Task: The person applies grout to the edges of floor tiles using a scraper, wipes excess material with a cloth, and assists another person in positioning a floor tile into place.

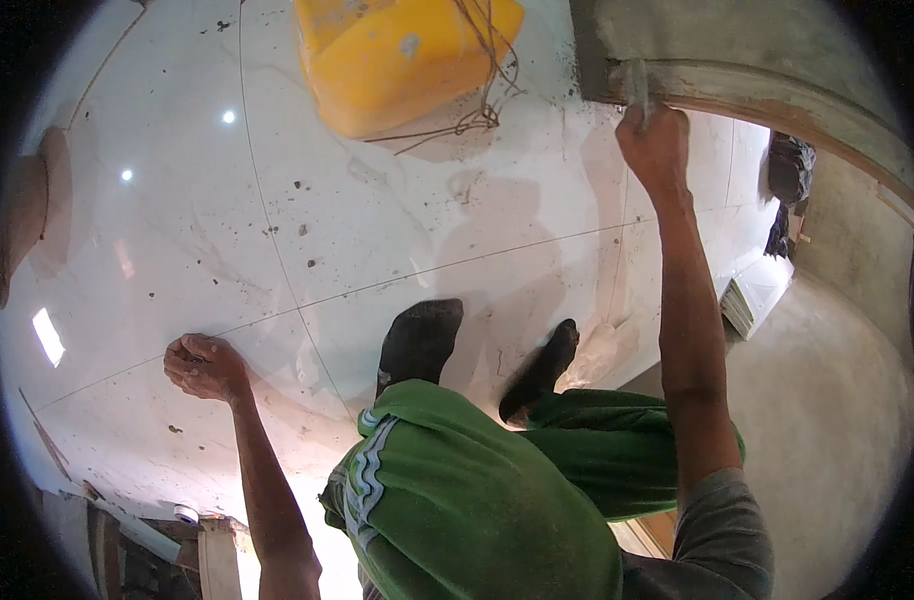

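Right hand [655, 148]: we are clamping thin tool [637, 82] at edge of floor [197, 150]. Left hand [207, 368]: holding it curled, closure unclear.

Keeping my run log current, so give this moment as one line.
right grip: holding flat tool at brownish edging | left grip: fingers curled, contents unclear | yellow container: on white tiled floor
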A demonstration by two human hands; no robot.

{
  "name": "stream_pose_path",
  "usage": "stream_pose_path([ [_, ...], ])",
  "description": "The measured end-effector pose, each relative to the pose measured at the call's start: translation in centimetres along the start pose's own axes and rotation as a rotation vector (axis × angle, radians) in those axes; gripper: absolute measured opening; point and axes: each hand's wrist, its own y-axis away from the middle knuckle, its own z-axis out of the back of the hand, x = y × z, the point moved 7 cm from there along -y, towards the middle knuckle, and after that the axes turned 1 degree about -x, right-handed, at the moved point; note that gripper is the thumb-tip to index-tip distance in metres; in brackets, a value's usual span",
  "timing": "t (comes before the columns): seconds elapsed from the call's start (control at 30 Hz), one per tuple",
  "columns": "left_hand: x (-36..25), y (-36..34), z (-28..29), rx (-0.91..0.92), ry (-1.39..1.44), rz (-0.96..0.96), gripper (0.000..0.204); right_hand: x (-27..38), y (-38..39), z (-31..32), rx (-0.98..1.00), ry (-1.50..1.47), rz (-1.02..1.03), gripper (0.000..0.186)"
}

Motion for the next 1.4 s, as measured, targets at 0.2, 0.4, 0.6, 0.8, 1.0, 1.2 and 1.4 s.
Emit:
stream_pose_path([
  [0.2,1.2,-0.4,-1.1,0.042,-0.062,-0.013,0.026,1.2,0.9,-0.3,0.114,0.020,-0.044,0.024],
  [0.4,0.4,0.1,-0.8,-0.010,-0.131,-0.054,0.029,-0.3,1.1,1.7,0.092,0.079,-0.076,0.018],
  [0.6,0.8,0.0,-0.5,0.013,-0.132,-0.020,0.035,1.7,1.2,9.1,-0.117,-0.023,-0.046,0.017],
  [0.8,-0.2,0.5,-0.8,0.045,-0.191,-0.086,0.033,-0.2,1.4,3.7,-0.030,0.025,-0.100,0.020],
  [1.0,-0.5,-0.2,0.3,0.029,-0.109,0.024,0.030,-1.0,1.8,0.1,0.085,-0.078,-0.104,0.020],
  [1.2,-0.8,-0.6,0.4,-0.023,-0.055,-0.037,0.031,-1.4,1.0,-2.0,0.081,-0.110,-0.196,0.023],
  [1.4,0.5,0.5,-0.5,-0.018,-0.174,-0.097,0.030,-1.8,1.6,-2.8,0.040,-0.125,-0.208,0.029],
])
